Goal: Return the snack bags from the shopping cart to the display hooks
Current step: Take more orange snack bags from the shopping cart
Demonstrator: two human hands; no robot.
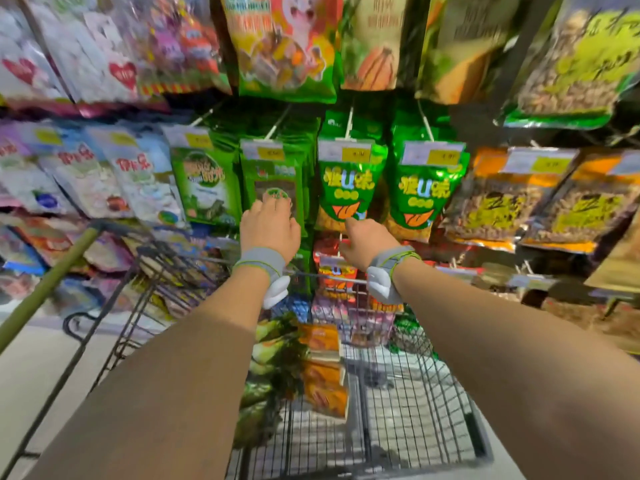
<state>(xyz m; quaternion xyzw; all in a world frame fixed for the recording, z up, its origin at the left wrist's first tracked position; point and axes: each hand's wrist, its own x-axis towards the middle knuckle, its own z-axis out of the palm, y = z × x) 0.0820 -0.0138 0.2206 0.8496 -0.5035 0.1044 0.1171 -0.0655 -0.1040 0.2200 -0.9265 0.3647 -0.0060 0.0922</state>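
The left hand [269, 227] holds a green snack bag [273, 188] up to its hook [277, 128]. The right hand [367, 242] points, holding nothing. More bags wait in the cart [415, 393].

Bright, saturated overhead lighting. Motion blur throughout, strongest toward edges. Wide-angle bending at borders. Glare on foil packaging.

Left hand [269, 226] rests against a hanging green snack bag [273, 188]. Right hand [367, 242] is loosely curled, forefinger out. Shopping cart [415, 393] below holds bags.
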